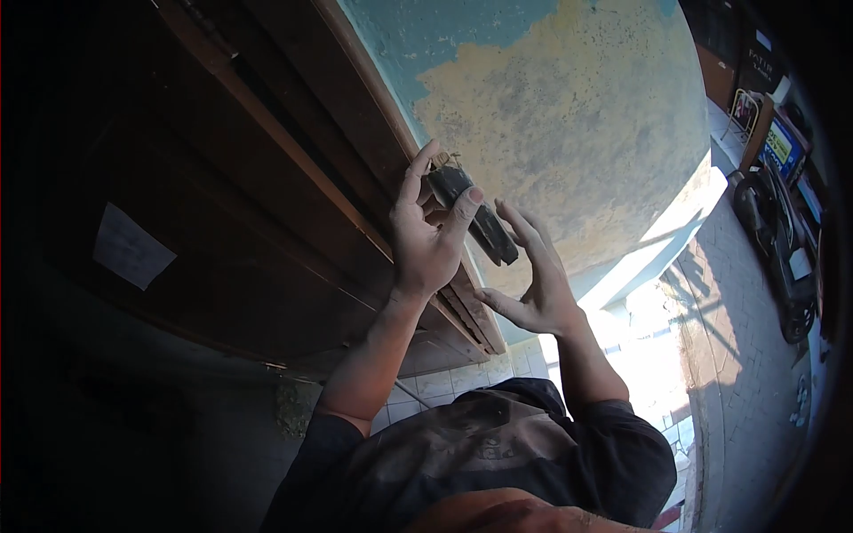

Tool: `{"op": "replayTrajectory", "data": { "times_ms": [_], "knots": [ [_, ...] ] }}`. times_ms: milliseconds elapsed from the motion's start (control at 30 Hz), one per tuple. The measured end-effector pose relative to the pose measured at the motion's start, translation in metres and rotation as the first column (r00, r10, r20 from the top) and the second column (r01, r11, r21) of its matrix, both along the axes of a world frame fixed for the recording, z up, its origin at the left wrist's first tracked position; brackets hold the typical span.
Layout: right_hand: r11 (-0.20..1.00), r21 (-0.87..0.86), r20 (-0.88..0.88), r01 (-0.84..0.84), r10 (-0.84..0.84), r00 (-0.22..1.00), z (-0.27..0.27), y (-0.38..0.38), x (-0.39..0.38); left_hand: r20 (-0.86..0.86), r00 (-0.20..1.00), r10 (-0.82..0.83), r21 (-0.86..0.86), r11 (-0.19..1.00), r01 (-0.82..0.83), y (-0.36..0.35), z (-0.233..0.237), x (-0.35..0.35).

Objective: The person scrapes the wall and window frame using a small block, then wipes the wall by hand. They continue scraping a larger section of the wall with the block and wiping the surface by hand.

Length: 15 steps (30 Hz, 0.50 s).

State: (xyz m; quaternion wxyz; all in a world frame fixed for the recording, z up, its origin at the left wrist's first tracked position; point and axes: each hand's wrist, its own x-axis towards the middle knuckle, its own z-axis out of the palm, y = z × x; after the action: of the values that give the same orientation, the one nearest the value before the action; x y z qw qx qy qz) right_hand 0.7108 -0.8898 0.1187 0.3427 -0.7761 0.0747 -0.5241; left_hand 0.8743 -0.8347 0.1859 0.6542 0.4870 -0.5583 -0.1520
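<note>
My left hand (425, 240) grips a dark, narrow block (484, 229), its thumb pressed along the near face. At the block's upper end a pale, rough, wood-like piece with frayed bits shows. The block tilts down to the right, in front of the wall (569, 133). To the right of its lower end is my right hand (538, 280), fingers and thumb spread and holding nothing. Both hands look dusty. The wall has a bare, patchy tan area with blue-green paint around its upper left.
A dark wooden door and frame (311, 169) run along the left, with a paper sheet (133, 247) on the door. At the right, a motorbike (782, 249) stands near shelves of goods. Sunlit paving (711, 302) lies beyond the wall's edge.
</note>
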Motion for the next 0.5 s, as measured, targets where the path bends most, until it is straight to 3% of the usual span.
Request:
{"op": "replayTrajectory", "data": {
  "times_ms": [33,67,133,200,233,267,300,400,500],
  "knots": [
    [0.973,-0.150,0.040,0.176,-0.172,0.984,0.002,0.003,0.011,0.119,0.988,0.096,-0.058,0.994,-0.089,-0.006,-0.002,-0.001],
    [0.958,-0.173,0.082,0.230,-0.219,0.972,-0.003,0.001,0.025,0.117,0.989,0.094,-0.059,0.994,-0.088,-0.011,-0.001,-0.004],
    [0.965,-0.085,0.222,0.247,-0.223,0.949,-0.012,-0.009,0.043,0.154,0.971,0.186,-0.083,0.981,-0.174,-0.016,-0.001,-0.008],
    [0.946,-0.131,0.289,0.298,-0.251,0.924,-0.004,-0.009,0.047,0.156,0.970,0.184,-0.122,0.978,-0.166,-0.016,0.005,-0.007],
    [0.990,0.096,0.325,0.108,-0.134,0.936,-0.003,-0.005,0.048,0.161,0.980,0.115,-0.180,0.980,-0.085,-0.014,0.009,-0.004],
    [0.945,0.309,0.380,-0.104,-0.023,0.925,-0.003,0.000,0.048,0.167,0.985,0.047,-0.231,0.973,-0.007,-0.011,0.011,0.000],
    [0.889,0.399,0.426,-0.225,0.038,0.904,0.006,0.007,0.045,0.146,0.989,0.010,-0.182,0.983,0.017,-0.004,0.016,0.002],
    [0.825,0.450,0.448,-0.341,0.122,0.886,0.002,0.008,0.044,0.134,0.990,0.037,-0.122,0.992,-0.021,0.005,0.024,-0.002],
    [0.863,0.398,0.495,-0.311,0.083,0.865,0.011,0.016,0.047,0.145,0.988,0.045,-0.082,0.996,-0.034,0.006,0.029,0.005]
  ]
}}
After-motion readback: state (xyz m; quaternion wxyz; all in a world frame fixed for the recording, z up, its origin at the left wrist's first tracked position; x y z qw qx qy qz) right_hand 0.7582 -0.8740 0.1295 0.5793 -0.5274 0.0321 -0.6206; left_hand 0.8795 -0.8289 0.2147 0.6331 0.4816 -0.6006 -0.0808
